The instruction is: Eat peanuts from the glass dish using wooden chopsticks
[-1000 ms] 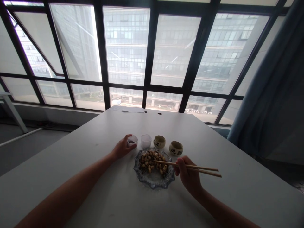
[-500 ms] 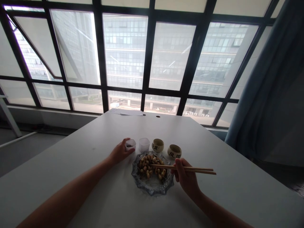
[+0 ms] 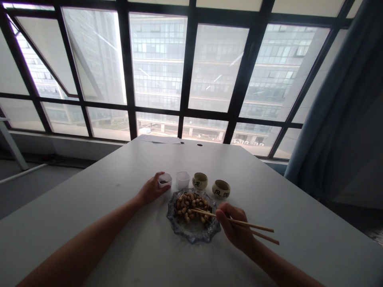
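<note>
My left hand (image 3: pixel 152 189) is wrapped around a small translucent plastic cup (image 3: pixel 165 184) with something dark in its bottom. My right hand (image 3: pixel 233 223) grips a pair of wooden chopsticks (image 3: pixel 254 227), whose tips reach into a scalloped glass dish (image 3: pixel 194 235). Peanuts in their shells (image 3: pixel 187 203) fill the back of that dish, and its front shows bare glass. Whether the tips pinch a peanut I cannot tell. A second translucent cup (image 3: pixel 182 181) stands just right of the held one, behind the dish.
Two round cream cups with black characters, one (image 3: pixel 200 181) behind the dish and another (image 3: pixel 221 189) farther right, stand on the white table (image 3: pixel 143 239). Papers (image 3: pixel 161 139) lie at the far edge. A blue curtain (image 3: pixel 323 103) hangs at right beside the windows.
The rear ends of the chopsticks have spread apart and tilted downward as my right hand turned. My left hand keeps its hold on the plastic cup.
</note>
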### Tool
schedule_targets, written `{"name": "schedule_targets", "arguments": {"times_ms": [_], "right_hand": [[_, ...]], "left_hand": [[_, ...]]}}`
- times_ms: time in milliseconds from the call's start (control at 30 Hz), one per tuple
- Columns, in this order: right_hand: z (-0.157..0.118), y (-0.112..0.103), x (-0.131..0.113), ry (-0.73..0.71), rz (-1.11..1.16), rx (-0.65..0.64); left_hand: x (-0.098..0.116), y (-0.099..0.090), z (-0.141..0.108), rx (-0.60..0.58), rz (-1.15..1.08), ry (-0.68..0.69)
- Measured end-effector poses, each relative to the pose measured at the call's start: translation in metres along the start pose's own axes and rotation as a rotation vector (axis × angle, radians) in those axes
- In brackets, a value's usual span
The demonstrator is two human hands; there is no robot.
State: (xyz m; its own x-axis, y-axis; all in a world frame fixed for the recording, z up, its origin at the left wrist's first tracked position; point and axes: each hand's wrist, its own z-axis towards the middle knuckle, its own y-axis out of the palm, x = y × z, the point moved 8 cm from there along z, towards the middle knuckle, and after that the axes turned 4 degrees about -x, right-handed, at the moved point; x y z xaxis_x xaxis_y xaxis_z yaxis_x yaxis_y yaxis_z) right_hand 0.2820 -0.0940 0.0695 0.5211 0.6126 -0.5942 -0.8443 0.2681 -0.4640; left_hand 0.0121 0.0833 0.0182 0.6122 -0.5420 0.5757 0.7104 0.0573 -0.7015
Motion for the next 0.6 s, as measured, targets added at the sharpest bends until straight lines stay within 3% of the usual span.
{"name": "schedule_targets", "arguments": {"times_ms": [333, 500, 600], "right_hand": [[0.011, 0.003, -0.026, -0.126, -0.131, -0.356], [0.008, 0.009, -0.029, -0.204, -0.231, -0.388], [0.011, 0.004, -0.025, -0.142, -0.233, -0.350]], "left_hand": [[0.000, -0.001, 0.001, -0.008, -0.013, -0.017], [0.000, 0.001, 0.001, -0.032, -0.005, -0.028], [0.000, 0.000, 0.001, -0.017, -0.003, -0.023]]}}
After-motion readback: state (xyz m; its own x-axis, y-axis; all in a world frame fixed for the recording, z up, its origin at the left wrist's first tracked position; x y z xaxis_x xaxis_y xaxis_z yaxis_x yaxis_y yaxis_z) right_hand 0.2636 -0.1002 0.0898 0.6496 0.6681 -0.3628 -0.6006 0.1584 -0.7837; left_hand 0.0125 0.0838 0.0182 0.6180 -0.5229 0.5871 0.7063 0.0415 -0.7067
